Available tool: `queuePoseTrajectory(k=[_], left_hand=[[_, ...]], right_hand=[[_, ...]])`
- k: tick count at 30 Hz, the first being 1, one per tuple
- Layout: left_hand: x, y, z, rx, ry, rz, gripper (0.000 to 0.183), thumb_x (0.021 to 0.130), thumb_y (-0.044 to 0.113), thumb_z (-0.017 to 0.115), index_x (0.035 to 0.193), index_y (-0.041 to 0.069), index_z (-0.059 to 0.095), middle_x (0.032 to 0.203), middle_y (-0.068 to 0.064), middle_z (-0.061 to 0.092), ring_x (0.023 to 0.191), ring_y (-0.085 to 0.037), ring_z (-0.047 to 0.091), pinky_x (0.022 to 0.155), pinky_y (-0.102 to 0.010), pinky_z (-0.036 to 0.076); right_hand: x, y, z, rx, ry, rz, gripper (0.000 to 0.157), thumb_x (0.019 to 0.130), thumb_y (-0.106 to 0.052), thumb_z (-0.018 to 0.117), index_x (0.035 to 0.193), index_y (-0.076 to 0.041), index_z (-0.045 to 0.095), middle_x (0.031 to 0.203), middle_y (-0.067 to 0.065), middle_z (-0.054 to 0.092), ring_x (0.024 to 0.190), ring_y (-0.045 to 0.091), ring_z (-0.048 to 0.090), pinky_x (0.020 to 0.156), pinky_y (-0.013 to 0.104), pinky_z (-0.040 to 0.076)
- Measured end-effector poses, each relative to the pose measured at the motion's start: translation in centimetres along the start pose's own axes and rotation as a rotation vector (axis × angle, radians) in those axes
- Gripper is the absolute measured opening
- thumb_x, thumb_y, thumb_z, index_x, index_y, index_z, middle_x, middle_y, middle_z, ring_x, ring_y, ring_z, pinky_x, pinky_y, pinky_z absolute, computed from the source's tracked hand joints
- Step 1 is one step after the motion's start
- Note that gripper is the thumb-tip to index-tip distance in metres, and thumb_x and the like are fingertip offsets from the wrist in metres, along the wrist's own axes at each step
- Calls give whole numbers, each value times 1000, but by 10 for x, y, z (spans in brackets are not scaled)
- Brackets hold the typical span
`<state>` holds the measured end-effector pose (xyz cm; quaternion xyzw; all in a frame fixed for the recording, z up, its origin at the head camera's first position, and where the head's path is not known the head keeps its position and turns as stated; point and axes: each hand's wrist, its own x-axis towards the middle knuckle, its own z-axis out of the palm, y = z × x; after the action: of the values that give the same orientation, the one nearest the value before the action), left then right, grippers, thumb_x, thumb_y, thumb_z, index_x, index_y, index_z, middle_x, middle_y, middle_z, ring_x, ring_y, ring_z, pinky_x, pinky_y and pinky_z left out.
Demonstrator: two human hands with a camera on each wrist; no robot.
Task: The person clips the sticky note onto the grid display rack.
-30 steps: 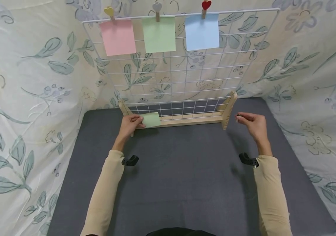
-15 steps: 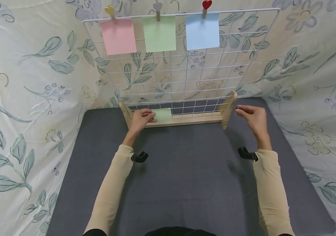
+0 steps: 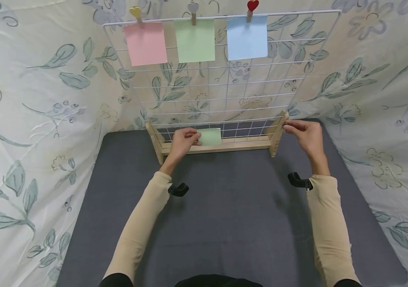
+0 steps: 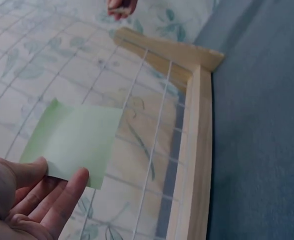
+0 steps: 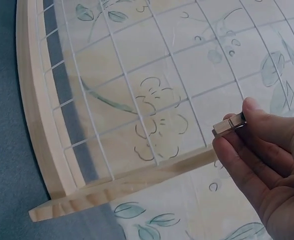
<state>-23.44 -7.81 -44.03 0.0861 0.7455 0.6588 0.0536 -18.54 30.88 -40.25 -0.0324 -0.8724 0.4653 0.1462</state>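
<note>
My left hand (image 3: pixel 184 142) pinches a small green paper note (image 3: pixel 210 136) by its left edge, in front of the lower part of a white wire grid (image 3: pixel 247 92). In the left wrist view the note (image 4: pixel 77 140) lies between thumb and fingers, one corner bent up. My right hand (image 3: pixel 306 137) is beside the right wooden foot of the grid stand and pinches a small wooden clothespin (image 5: pixel 229 125), its far end hidden by the thumb. Along the grid's top wire hang a pink note (image 3: pixel 146 44), a green note (image 3: pixel 195 41) and a blue note (image 3: pixel 248 38).
Heart clothespins in yellow (image 3: pixel 136 12), grey (image 3: pixel 193 8) and red (image 3: pixel 252 5) clip the upper notes. The grid stands in a wooden base (image 3: pixel 225 148) on a dark grey tabletop (image 3: pixel 225 215). Floral cloth (image 3: pixel 46 99) hangs behind and at both sides.
My left hand has moved right and slightly away along the base, carrying the green note. My right hand has risen a little toward the grid with the clothespin. The upper notes stay put.
</note>
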Motion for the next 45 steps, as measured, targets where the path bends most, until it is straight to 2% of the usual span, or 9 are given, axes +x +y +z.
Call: queuePoseTrajectory(k=[3,10,14,24,29,37,45], left_hand=[[1,6,8,-9,8,10,22,95,4,64,110,-12,65,101,-27,68,75,-29,73,77,-44,63],[5,22,25,-2,14,18,24,95,6,65,112,-10,65,103,-24,69,78,-27,73,73,-32,64],[8,32,33,-8,4,31,22,95,6,65,110,-10,66,103,-24,69,81,-30,73,75,-36,64],[11,55,44,0,-22,71,23,95,8,65,110,-9,66,104,-23,69,79,-26,72,74,-31,64],[12,62,47,7,-27,96,21,95,7,65,107,-9,67,102,-23,70,79,-26,71,69,-28,64],[15,73,56,10,-46,133,22,95,8,65,109,-9,67,102,-22,70,79,-24,72,70,-31,64],[21,89,64,-12,-70,123,21,94,5,65,109,-10,67,102,-23,70,82,-26,72,74,-37,64]], right_hand=[[2,-5,-1,-5,-2,7,33,91,-25,72,114,-1,73,92,-13,72,77,-10,62,76,8,51],[8,-20,-7,10,19,12,33,90,-24,73,113,-1,73,95,-12,73,79,-11,62,77,9,51],[11,-28,-13,30,21,12,33,90,-23,73,113,0,72,93,-18,71,82,-9,62,77,9,50],[18,-49,-24,71,44,17,34,90,-26,71,114,-2,73,91,-19,70,87,-5,64,76,12,50],[22,-57,-23,100,49,-3,33,89,-26,72,113,-3,74,93,-16,71,90,-3,64,83,14,52],[28,-75,-24,99,65,-27,31,89,-26,72,111,-5,75,94,-15,72,92,-3,65,92,19,54],[31,-90,-25,132,60,-77,29,89,-21,73,110,-2,74,93,-14,73,87,-1,67,90,18,55]])
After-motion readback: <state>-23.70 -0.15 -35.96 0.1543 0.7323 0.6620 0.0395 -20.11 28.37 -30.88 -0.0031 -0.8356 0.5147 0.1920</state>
